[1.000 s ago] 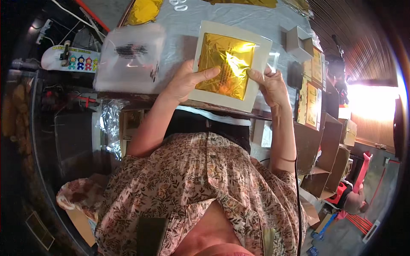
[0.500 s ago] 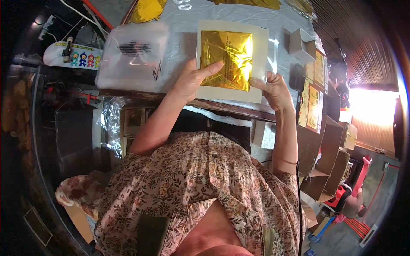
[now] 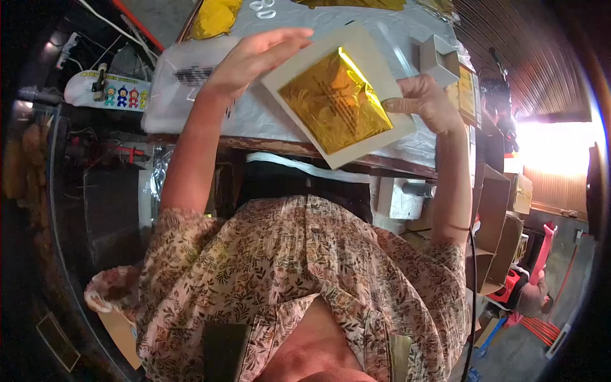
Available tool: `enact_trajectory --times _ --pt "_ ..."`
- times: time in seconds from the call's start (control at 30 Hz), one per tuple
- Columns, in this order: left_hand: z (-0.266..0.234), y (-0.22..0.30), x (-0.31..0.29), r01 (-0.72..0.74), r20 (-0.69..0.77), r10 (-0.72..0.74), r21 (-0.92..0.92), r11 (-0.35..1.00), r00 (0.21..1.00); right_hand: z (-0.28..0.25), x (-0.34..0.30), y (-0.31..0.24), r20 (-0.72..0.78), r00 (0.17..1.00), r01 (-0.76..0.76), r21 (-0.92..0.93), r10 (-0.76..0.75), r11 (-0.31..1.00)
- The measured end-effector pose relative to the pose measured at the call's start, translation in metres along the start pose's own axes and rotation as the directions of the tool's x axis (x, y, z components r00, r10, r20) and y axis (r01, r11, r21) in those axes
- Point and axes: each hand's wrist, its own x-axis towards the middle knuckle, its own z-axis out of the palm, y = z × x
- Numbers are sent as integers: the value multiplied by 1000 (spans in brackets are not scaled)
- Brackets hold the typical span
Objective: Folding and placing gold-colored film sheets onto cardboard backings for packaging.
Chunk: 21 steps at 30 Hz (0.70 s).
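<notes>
A shiny gold foil packet lies flat against a larger white card, both tilted above the table's near edge. My right hand grips the card by its right side, thumb on top near the packet's corner. Off the card's upper left side is my left hand, its fingers stretched out and holding nothing. Whether its fingertips touch the card's edge, I cannot tell. Beneath the left hand and forearm, clear plastic bags with dark print lie on the table, partly covered.
A small white open box stands at the table's right. More gold foil and white rings lie at the far side. Cardboard boxes flank me on the right; another person is beyond. A printed skateboard deck is at left.
My left hand has let go of the card and moved up and left, its fingers straightening. The card and packet have turned, now slanting, while my right hand keeps hold and has shifted slightly right.
</notes>
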Motion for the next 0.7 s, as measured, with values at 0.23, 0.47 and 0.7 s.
enact_trajectory --times 0.23,0.47,0.7 --pt "4 -35 32 228 254 -175 -197 954 951 -4 21 -15 85 996 -27 -148 40 989" --pt "18 -57 20 52 -124 -136 -522 851 983 0 10 3 -410 912 126 250 -13 960" --pt "33 -57 -3 4 -179 -152 -634 773 972 12 21 38 -393 919 176 350 -26 920"
